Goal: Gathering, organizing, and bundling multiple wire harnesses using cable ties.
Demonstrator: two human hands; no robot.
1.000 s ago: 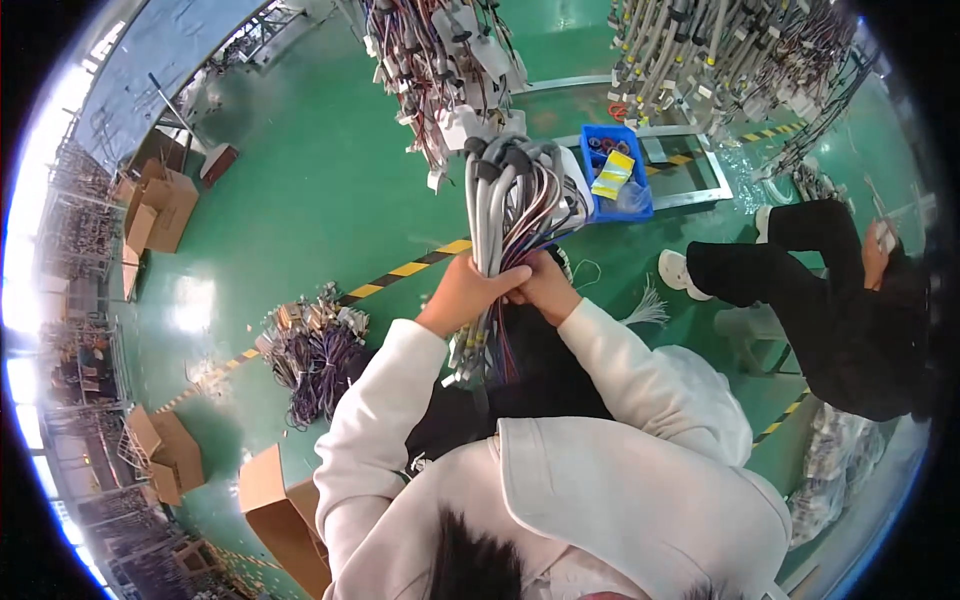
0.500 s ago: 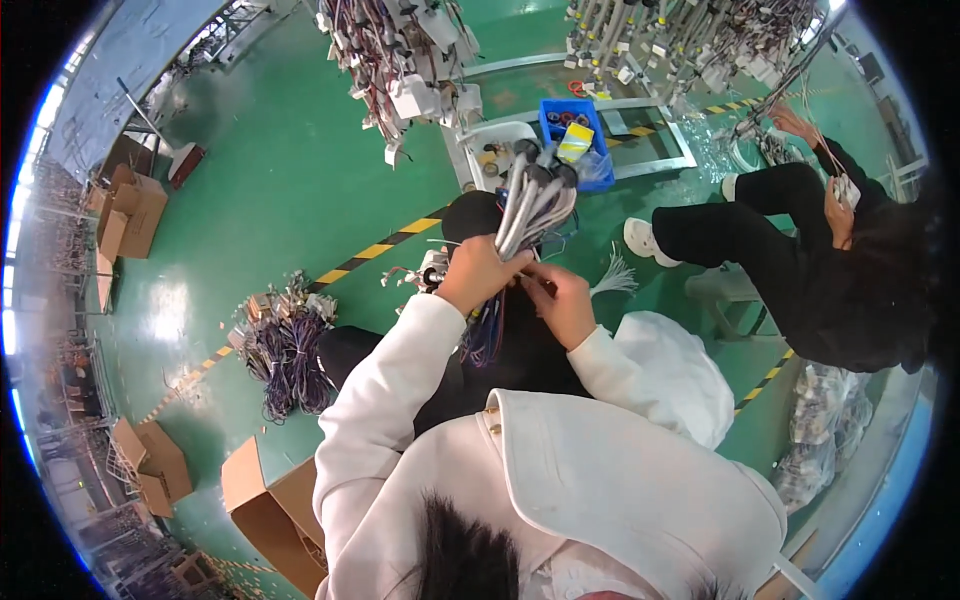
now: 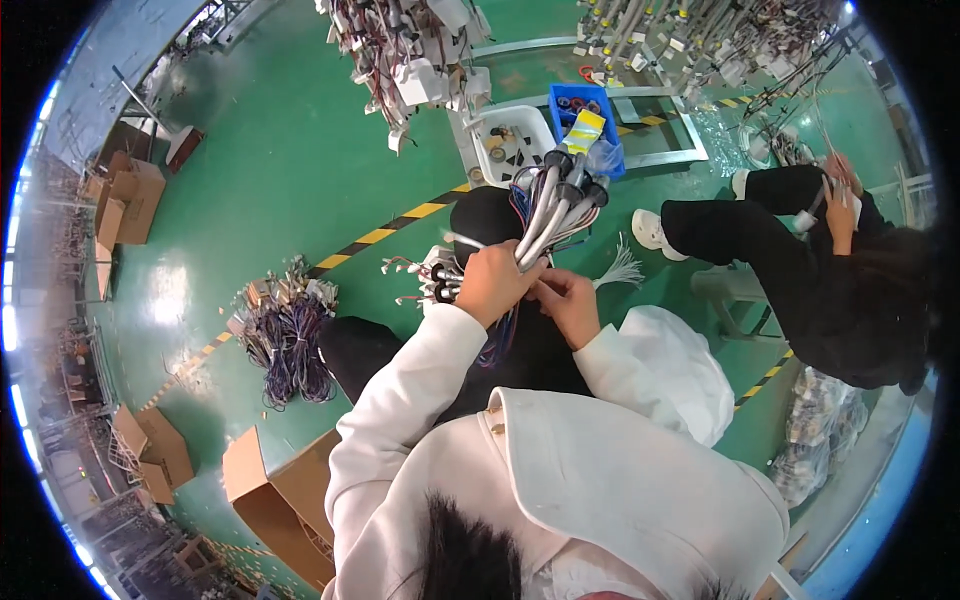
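My left hand (image 3: 495,282) is wrapped around a bundle of grey cables (image 3: 548,215) with black round connectors at its upper end. Thin dark blue, red and white wires fan out beside the connectors, and more hang below the hand. A thin white strip (image 3: 465,240) sticks out to the left of this hand. Close against the bundle's right side, my right hand (image 3: 568,308) has thumb and fingers pinched together; what lies between them is hidden. More cable ends with white and black connectors (image 3: 438,275) lie by my left wrist.
Ahead stand a white tub (image 3: 510,125) and a blue bin (image 3: 612,150) beneath hanging cable bundles (image 3: 410,60). Tied wire bundles (image 3: 285,340) lie on the floor at left, near an open cardboard box (image 3: 270,490). White thin strips (image 3: 620,266) spread at right, where a co-worker (image 3: 800,260) sits.
The cable bundle has tilted to the right, with my left hand shifting slightly right. The white tub now shows more fully. The co-worker's hands have come closer together.
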